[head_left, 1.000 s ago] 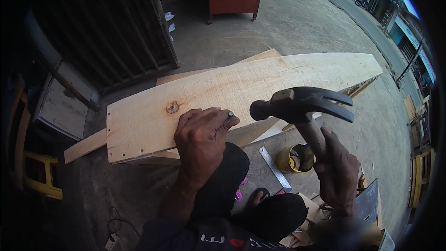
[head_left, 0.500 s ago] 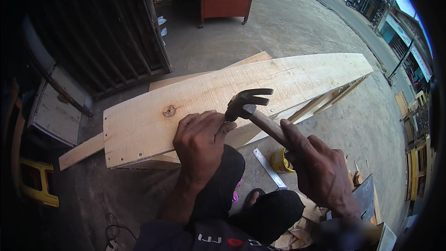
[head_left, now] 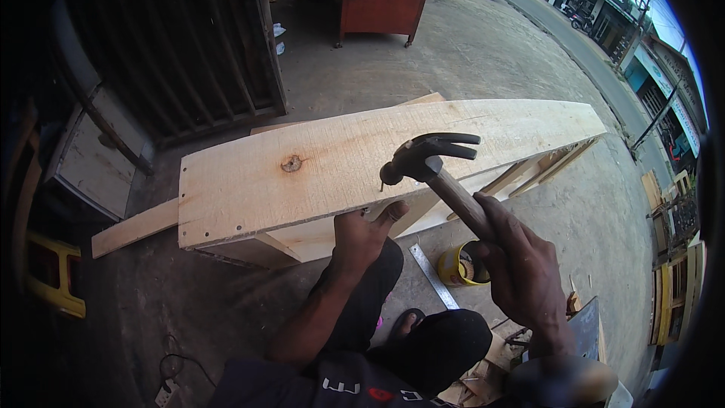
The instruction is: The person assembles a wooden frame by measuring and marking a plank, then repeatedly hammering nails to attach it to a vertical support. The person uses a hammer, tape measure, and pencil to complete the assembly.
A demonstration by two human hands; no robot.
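My right hand [head_left: 525, 264] is closed round the wooden handle of a claw hammer [head_left: 434, 157]. The dark hammer head touches or hovers just over a thin nail [head_left: 381, 185], which stands upright near the front edge of a pale wooden board [head_left: 340, 143]. Just below that edge is my left hand [head_left: 361, 233], its thumb sticking out to the right and its other fingers curled. A small glint shows near the thumb, too small to name. The board tops a long box-like frame and has a dark knot and several nail heads towards its left end.
A metal ruler [head_left: 434, 278] and a yellow tub [head_left: 458, 266] are on the concrete by my feet. Wood offcuts [head_left: 483, 370] lie at lower right. A plank [head_left: 136, 228] juts out left of the frame. A red cabinet on wheels [head_left: 381, 4] stands behind, beside a corrugated wall.
My left hand has dropped from the board's top to below its front edge, leaving the nail standing alone. The hammer has moved slightly right in view, its head now at the nail.
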